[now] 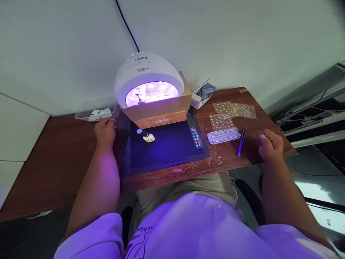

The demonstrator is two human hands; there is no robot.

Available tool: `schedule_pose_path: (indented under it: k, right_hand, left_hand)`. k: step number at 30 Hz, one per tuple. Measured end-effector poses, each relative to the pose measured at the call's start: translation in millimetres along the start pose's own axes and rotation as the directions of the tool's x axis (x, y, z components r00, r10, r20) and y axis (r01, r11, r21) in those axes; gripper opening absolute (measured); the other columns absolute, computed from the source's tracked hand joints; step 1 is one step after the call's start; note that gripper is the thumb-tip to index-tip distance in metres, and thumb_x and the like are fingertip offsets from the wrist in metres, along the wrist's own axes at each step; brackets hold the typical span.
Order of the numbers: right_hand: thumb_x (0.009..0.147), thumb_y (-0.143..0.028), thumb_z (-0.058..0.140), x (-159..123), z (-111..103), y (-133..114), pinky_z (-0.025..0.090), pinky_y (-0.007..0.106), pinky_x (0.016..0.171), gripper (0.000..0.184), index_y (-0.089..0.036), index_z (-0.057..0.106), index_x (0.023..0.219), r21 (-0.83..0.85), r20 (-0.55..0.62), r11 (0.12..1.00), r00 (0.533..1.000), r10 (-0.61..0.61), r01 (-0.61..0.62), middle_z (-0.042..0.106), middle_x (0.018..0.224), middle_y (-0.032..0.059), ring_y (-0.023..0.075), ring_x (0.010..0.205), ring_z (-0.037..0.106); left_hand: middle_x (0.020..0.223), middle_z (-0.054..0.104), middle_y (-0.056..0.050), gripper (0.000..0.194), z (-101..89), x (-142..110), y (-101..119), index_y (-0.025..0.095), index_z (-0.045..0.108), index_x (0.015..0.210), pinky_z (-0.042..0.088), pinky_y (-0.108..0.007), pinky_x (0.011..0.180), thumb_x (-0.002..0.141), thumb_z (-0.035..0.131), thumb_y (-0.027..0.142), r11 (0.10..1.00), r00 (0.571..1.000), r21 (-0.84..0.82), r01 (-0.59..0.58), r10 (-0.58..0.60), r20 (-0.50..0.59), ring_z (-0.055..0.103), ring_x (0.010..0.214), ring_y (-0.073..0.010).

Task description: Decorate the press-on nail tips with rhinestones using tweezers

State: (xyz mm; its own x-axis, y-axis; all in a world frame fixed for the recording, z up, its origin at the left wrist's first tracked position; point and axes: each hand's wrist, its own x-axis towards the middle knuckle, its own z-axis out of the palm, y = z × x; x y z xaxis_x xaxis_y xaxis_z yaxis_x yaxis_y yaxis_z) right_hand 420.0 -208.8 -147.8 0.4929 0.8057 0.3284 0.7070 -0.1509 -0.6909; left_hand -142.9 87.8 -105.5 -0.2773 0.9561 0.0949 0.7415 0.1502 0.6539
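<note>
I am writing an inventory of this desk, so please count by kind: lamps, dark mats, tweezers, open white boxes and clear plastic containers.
Lamp: 1
Dark mat: 1
Tweezers: 1 pair
Open white box: 1
Clear plastic containers: 2 (tray at left, long case at right)
Total: 6

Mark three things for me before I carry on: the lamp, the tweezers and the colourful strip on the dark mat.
Lamp (161,73): head view, white shell above the lit opening.
Tweezers (239,150): head view, blue end nearest the person.
Strip (196,138): head view, middle of its patterned face.
</note>
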Motion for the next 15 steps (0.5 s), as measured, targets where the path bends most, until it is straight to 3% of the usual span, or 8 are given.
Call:
schedule_pose_path:
  k: [2, 4, 8, 11, 15]
  right_hand:
    - [0.096, -0.042, 0.061, -1.6, 0.7, 5.0, 0.058, 0.044, 0.091, 0.039, -0.017, 0.059, 0.125, -0.024, 0.024, 0.999, 0.999, 0.022, -0.022, 0.063, 0.125, 0.0089, 0.0217, 0.107, 0.065]
    - [0.097, -0.041, 0.058, -1.9, 2.0, 5.8, 0.057, 0.037, 0.081, 0.032, -0.015, 0.063, 0.114, -0.053, 0.033, 0.998, 0.999, 0.039, -0.038, 0.067, 0.108, 0.0070, 0.0182, 0.092, 0.065]
    - [0.084, -0.031, 0.056, 0.0, 6.1, -5.4, 0.044, 0.031, 0.064, 0.013, -0.019, 0.061, 0.087, -0.130, 0.091, 0.991, 0.995, 0.034, -0.022, 0.061, 0.072, 0.0016, 0.0169, 0.068, 0.056]
    - [0.074, -0.029, 0.060, 1.9, 8.8, -17.7, 0.040, 0.032, 0.067, 0.016, -0.022, 0.063, 0.088, -0.205, 0.188, 0.978, 0.982, 0.007, 0.032, 0.062, 0.071, 0.0005, 0.0197, 0.069, 0.057]
    - [0.073, -0.026, 0.054, 2.8, 9.6, -26.8, 0.039, 0.033, 0.069, 0.020, -0.024, 0.062, 0.091, -0.281, 0.228, 0.957, 0.974, -0.009, 0.074, 0.061, 0.070, 0.0002, 0.0217, 0.069, 0.057]
  left_hand:
    - [0.113, 0.067, -0.007, 0.033, 0.8, 1.2, -0.9, 0.013, 0.064, 0.115, 0.058, -0.040, 0.087, 0.096, 0.062, 0.041, 1.000, 1.000, 0.010, 0.005, -0.005, -0.006, 0.066, 0.099, -0.0201]
    - [0.112, 0.067, -0.007, 0.033, 1.3, 2.5, -2.1, 0.013, 0.064, 0.114, 0.058, -0.040, 0.087, 0.096, 0.062, 0.041, 1.000, 1.000, 0.017, 0.003, -0.003, -0.011, 0.067, 0.099, -0.0197]
    - [0.110, 0.068, -0.007, 0.031, 1.4, 4.6, -4.7, 0.013, 0.065, 0.112, 0.059, -0.038, 0.085, 0.097, 0.061, 0.040, 1.000, 1.000, 0.026, -0.013, 0.013, -0.012, 0.067, 0.096, -0.0187]
    - [0.109, 0.068, -0.007, 0.031, 1.3, 4.9, -6.7, 0.013, 0.065, 0.111, 0.059, -0.038, 0.084, 0.097, 0.061, 0.041, 0.999, 1.000, 0.027, -0.025, 0.025, -0.012, 0.067, 0.095, -0.0184]
    - [0.108, 0.068, -0.006, 0.031, 1.1, 4.2, -7.5, 0.013, 0.066, 0.110, 0.059, -0.037, 0.083, 0.096, 0.061, 0.041, 0.999, 0.999, 0.024, -0.030, 0.030, -0.012, 0.067, 0.094, -0.0183]
